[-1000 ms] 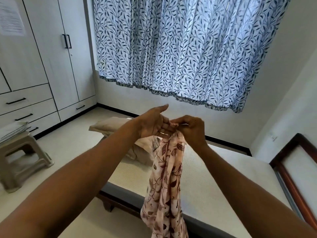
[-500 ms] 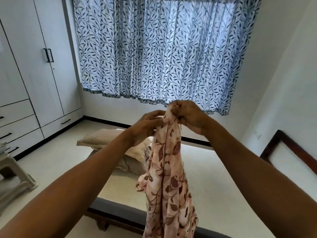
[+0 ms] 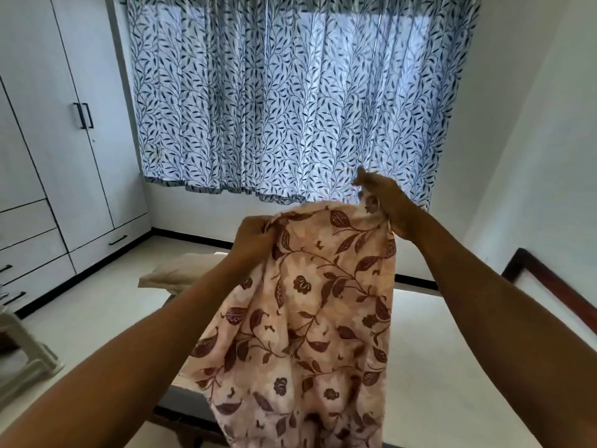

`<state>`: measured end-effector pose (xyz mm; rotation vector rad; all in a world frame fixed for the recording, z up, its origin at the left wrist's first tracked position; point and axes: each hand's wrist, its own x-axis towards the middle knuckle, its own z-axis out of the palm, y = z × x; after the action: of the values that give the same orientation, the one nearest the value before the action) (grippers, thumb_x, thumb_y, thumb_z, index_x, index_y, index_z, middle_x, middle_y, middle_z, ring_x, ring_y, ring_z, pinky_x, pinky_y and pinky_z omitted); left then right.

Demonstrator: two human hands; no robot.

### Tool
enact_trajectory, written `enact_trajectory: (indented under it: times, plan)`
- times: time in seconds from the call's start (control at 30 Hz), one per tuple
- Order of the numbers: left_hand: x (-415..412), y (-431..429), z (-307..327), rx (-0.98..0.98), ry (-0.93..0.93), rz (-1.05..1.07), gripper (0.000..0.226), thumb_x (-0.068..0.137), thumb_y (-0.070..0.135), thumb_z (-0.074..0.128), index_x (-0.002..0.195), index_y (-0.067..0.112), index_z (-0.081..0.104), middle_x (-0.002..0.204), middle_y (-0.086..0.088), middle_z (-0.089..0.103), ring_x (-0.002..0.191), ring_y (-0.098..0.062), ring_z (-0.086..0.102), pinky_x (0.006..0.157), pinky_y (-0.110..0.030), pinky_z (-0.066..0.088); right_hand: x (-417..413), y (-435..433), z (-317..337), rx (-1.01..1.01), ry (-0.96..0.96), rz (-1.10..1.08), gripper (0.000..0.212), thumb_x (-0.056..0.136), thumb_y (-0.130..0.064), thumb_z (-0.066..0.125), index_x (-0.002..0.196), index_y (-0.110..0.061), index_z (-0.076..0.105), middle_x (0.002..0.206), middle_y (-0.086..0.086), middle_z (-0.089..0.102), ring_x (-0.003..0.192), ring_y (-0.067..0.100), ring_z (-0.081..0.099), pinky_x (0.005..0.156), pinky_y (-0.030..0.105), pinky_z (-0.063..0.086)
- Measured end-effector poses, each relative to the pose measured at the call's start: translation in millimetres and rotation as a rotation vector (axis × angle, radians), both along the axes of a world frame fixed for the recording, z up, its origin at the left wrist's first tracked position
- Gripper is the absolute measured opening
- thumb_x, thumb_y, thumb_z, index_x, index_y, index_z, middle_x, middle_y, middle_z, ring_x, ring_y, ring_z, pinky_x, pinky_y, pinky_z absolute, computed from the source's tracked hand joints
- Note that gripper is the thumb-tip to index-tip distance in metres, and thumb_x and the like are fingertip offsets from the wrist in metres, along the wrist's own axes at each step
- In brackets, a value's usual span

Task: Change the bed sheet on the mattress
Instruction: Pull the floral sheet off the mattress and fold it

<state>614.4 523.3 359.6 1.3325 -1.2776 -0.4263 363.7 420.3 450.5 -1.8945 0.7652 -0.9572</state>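
A pink bed sheet (image 3: pixel 310 318) with dark red leaf and flower print hangs in front of me, spread between both hands. My left hand (image 3: pixel 253 236) pinches its top edge at the left. My right hand (image 3: pixel 384 202) grips the top edge higher up at the right. The sheet falls down past the frame's bottom and hides the middle of the bare white mattress (image 3: pixel 445 360), which lies below and to the right on a dark bed frame (image 3: pixel 185 405).
A beige pillow (image 3: pixel 181 270) lies at the mattress's far left end. White wardrobe with drawers (image 3: pixel 48 156) lines the left wall, and a plastic stool (image 3: pixel 22 354) stands at the left edge. A leaf-print curtain (image 3: pixel 290 92) covers the window. The wooden headboard (image 3: pixel 555 286) is at the right.
My hands have moved apart and upward, opening the bunched sheet into a wide panel. The right hand has risen and gone right. The view has tilted up.
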Motion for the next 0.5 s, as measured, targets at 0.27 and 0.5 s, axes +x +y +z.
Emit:
enact_trajectory:
  times: [0.27, 0.5]
  plan:
    - [22.9, 1.6, -20.2, 0.275, -0.647, -0.114, 0.042, 0.079, 0.046, 0.067, 0.054, 0.013, 0.059, 0.048, -0.002, 0.055, 0.048, -0.011, 0.053, 0.051, -0.028, 0.034, 16.3, -8.9, -18.8, -0.49, 0.848, -0.101, 0.032, 0.071, -0.042, 0.054, 0.057, -0.014, 0.061, 0.058, 0.0, 0.054, 0.062, 0.016, 0.052, 0.067, 0.033, 0.038]
    - [47.1, -0.6, -63.7, 0.48, -0.714, 0.047, 0.027, 0.073, 0.033, 0.056, 0.057, 0.011, 0.054, 0.059, -0.013, 0.055, 0.069, -0.032, 0.061, 0.055, -0.034, 0.03, 19.8, -27.4, -6.3, -0.364, 0.076, -0.556, 0.026, 0.081, -0.015, 0.062, 0.056, -0.019, 0.056, 0.057, 0.002, 0.054, 0.06, 0.019, 0.052, 0.053, 0.028, 0.036]
